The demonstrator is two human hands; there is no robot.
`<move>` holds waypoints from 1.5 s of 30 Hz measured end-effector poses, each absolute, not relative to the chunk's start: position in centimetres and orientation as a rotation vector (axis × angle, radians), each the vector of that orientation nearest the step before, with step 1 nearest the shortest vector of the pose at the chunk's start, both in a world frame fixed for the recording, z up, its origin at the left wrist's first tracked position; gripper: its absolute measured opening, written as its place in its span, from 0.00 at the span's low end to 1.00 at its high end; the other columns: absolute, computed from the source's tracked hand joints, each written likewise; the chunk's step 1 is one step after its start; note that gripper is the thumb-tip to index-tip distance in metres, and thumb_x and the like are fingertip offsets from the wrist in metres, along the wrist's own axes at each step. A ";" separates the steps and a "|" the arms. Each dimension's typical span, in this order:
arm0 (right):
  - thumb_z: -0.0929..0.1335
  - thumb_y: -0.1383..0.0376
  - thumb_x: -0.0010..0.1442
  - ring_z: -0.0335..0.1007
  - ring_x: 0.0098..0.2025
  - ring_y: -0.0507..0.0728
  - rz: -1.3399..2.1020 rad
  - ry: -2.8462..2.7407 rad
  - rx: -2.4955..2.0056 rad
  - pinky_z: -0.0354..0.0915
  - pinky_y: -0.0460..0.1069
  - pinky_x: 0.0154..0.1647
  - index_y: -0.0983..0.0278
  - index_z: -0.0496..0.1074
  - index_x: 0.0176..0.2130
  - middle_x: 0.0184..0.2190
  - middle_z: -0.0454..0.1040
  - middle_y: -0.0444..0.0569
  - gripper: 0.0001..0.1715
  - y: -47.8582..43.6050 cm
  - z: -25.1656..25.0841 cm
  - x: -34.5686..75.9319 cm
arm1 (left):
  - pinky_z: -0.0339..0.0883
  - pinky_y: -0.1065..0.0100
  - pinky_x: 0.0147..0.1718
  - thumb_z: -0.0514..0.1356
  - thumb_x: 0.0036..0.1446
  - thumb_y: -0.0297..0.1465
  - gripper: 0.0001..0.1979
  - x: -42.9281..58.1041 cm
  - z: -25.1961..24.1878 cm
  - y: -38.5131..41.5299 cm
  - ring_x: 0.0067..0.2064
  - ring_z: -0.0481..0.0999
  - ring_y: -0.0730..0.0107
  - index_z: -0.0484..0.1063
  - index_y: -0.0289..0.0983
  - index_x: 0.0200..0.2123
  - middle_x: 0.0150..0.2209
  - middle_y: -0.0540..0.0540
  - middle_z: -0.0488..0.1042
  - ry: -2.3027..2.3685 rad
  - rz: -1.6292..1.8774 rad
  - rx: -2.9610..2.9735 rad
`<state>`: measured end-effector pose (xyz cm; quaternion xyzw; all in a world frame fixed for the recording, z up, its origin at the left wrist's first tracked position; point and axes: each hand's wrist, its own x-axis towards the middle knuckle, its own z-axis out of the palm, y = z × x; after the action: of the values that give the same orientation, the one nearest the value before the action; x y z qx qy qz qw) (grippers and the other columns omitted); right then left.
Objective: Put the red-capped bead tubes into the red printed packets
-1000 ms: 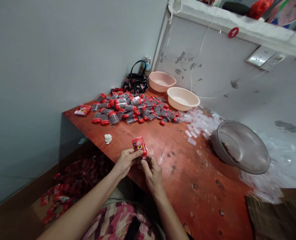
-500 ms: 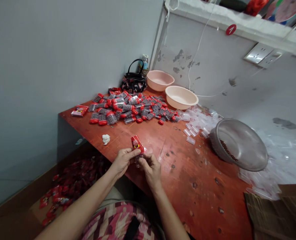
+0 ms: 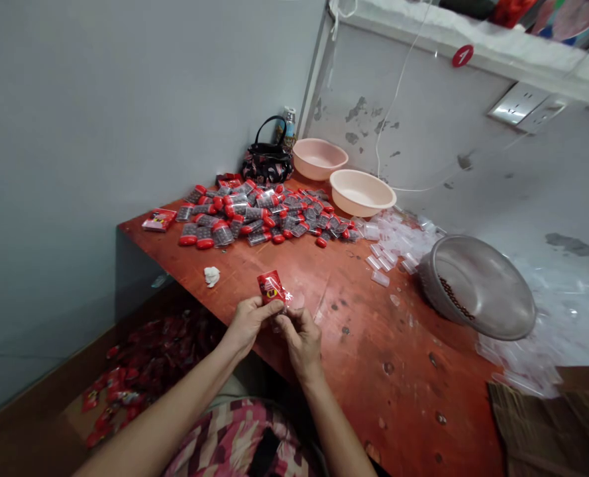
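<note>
Between my two hands, over the table's near edge, is a small red printed packet (image 3: pixel 271 286) with a yellow and dark mark on its front. My left hand (image 3: pixel 247 323) is closed on it, thumb pressed across its lower part. My right hand (image 3: pixel 301 339) is closed too, fingers pinching at the packet's lower end, where some shiny clear plastic shows. What exactly lies between those fingertips is partly hidden. Beyond the hands lies a pile of clear containers with red caps (image 3: pixel 254 212), filled with dark pieces.
A crumpled white tissue (image 3: pixel 211 276) lies left on the red table (image 3: pixel 374 397). A metal basin (image 3: pixel 483 285) with small brown balls stands right, among clear plastic tubes (image 3: pixel 567 318). Two plastic basins (image 3: pixel 362 192) and a handbag (image 3: pixel 267 164) stand behind. Red packets (image 3: pixel 145 371) fill a box below left.
The red packet has turned slightly and shows more of its printed front. Both hands have stayed nearly in place, still closed. The view has shifted a little.
</note>
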<state>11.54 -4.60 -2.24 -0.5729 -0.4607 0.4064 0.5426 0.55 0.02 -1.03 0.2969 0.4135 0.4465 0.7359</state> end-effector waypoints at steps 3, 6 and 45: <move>0.67 0.59 0.51 0.67 0.23 0.51 1.125 -0.905 -1.303 0.64 0.45 0.23 0.64 0.65 0.31 0.24 0.71 0.44 0.11 -4.5 -2.3 11.2 | 0.60 0.73 0.19 0.65 0.39 0.32 0.10 0.4 -1.5 -0.2 0.20 0.67 0.74 0.72 0.31 0.23 0.19 0.49 0.71 1.053 1.036 0.844; 0.67 0.59 0.52 0.65 0.20 0.49 1.198 -0.802 -1.258 0.61 0.43 0.18 0.65 0.64 0.31 0.22 0.70 0.43 0.12 -4.6 -2.3 10.9 | 0.61 0.72 0.20 0.64 0.41 0.34 0.10 0.3 -1.1 -0.7 0.20 0.67 0.74 0.72 0.31 0.22 0.19 0.49 0.71 0.999 1.062 0.803; 0.66 0.61 0.53 0.62 0.18 0.47 1.199 -0.839 -1.327 0.59 0.42 0.18 0.65 0.65 0.28 0.19 0.69 0.41 0.09 -4.6 -0.4 13.4 | 0.66 0.61 0.42 0.62 0.44 0.36 0.19 -4.6 -1.2 -3.7 0.45 0.71 0.56 0.72 0.36 0.41 0.45 0.39 0.72 1.202 1.188 0.809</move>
<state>13.42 -4.61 -0.36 -0.5608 -0.3546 0.5068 0.5503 -4.61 -3.72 -1.25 0.3477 0.5169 0.5110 0.5923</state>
